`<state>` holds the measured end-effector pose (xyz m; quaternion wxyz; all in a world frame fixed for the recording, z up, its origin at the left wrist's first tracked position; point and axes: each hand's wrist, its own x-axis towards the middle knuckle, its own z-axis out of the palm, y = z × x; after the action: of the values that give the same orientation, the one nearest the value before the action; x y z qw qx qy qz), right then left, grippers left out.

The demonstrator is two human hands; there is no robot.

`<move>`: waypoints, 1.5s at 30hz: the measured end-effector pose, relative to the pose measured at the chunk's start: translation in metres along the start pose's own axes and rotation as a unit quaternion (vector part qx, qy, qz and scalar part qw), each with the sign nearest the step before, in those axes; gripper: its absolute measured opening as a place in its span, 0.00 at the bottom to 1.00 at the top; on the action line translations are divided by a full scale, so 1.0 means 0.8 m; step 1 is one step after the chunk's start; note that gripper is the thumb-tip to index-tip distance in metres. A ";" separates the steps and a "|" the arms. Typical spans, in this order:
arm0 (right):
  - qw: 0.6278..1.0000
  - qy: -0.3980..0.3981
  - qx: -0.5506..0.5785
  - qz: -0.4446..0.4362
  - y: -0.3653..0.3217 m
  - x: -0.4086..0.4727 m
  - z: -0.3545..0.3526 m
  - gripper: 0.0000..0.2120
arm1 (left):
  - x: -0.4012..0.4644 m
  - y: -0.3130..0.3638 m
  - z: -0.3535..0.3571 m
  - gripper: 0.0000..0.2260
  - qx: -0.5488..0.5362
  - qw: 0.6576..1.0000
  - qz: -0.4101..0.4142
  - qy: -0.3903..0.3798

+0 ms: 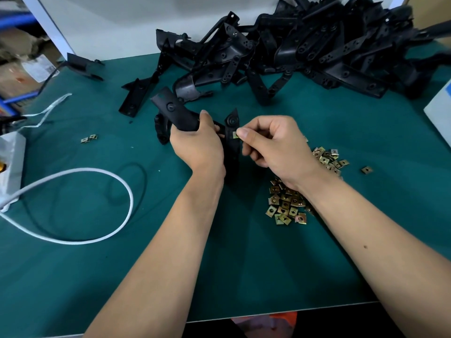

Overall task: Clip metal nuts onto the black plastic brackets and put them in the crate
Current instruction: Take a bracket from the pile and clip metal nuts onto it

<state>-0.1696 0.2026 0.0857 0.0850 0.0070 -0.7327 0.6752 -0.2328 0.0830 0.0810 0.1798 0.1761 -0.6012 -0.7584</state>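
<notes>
My left hand (pixel 197 145) grips a black plastic bracket (pixel 174 113) above the green table, its long arm pointing up and left. My right hand (pixel 271 142) pinches a small brass-coloured metal nut (pixel 235 135) against the bracket's narrow arm (pixel 231 147) that runs down between my hands. A heap of loose metal nuts (pixel 288 203) lies on the table under my right wrist, with more nuts (pixel 328 159) to its right. A large pile of black brackets (pixel 305 52) fills the back of the table. No crate is in view.
A white cable (pixel 102 230) loops over the left of the green mat (pixel 97 276), leading to a white power strip (pixel 11 164). Two stray nuts (pixel 89 139) lie at the left, one nut (pixel 366 170) at the right. A pale box corner (pixel 439 111) stands at the right edge.
</notes>
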 end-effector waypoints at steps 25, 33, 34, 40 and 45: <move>0.875 0.224 -0.426 0.052 -0.010 0.015 -0.112 0.11 | -0.017 0.006 -0.007 0.10 -0.134 0.897 -0.178 -0.383; 0.855 0.117 -0.488 0.132 -0.012 0.014 -0.105 0.06 | -0.005 0.006 -0.013 0.14 -0.221 0.858 -0.257 -0.385; 0.856 0.110 -0.489 0.126 -0.011 0.014 -0.105 0.06 | -0.004 0.007 -0.014 0.14 -0.221 0.857 -0.260 -0.386; 0.967 0.150 -0.200 0.040 -0.010 0.014 -0.082 0.02 | -0.004 0.009 -0.013 0.16 -0.175 0.866 -0.238 -0.404; 0.996 0.081 0.027 0.015 -0.011 0.014 -0.056 0.09 | -0.006 0.015 -0.014 0.22 -0.146 0.872 -0.231 -0.405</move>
<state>-0.1742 0.2471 0.0989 0.1341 -0.0564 -0.7049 0.6942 -0.2224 0.0732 0.0905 -0.2362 -0.0409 -0.4458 -0.8625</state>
